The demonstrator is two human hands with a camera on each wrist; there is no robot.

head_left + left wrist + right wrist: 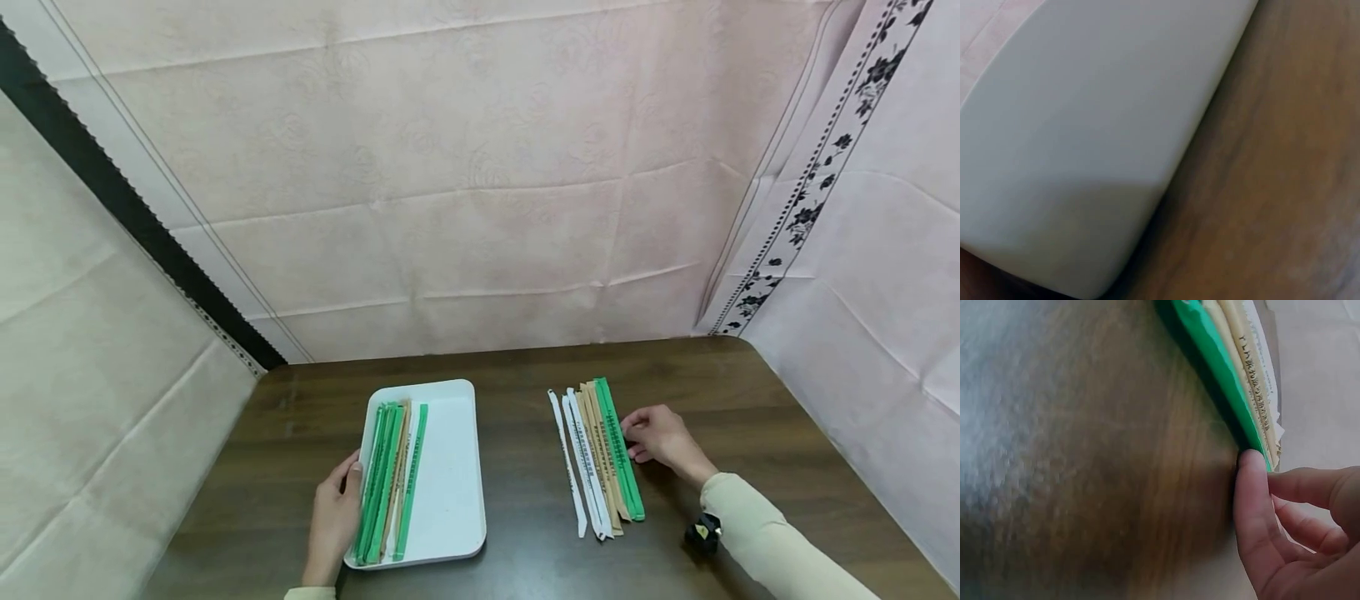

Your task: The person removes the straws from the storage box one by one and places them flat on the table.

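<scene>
A white tray [452, 467] holds several slim green paper-wrapped sticks [378, 483], with brown and white ones among them. My left hand [335, 517] holds the tray's left rim, thumb near the top edge. In the left wrist view the tray's pale surface [1104, 106] fills most of the picture. To the right lies a row of wrapped sticks: white [581, 467], brown [600, 450] and green [621, 458], some with printed lettering. My right hand [660, 435] pinches at the green stick [1210, 353] on the row's right side, fingertips at its edge.
Both groups lie on a dark brown wooden table [517, 517]. Pale cloth hangs [465, 208] behind the table and on both sides. A black device [703, 533] is strapped to my right wrist, below the cream sleeve [765, 533].
</scene>
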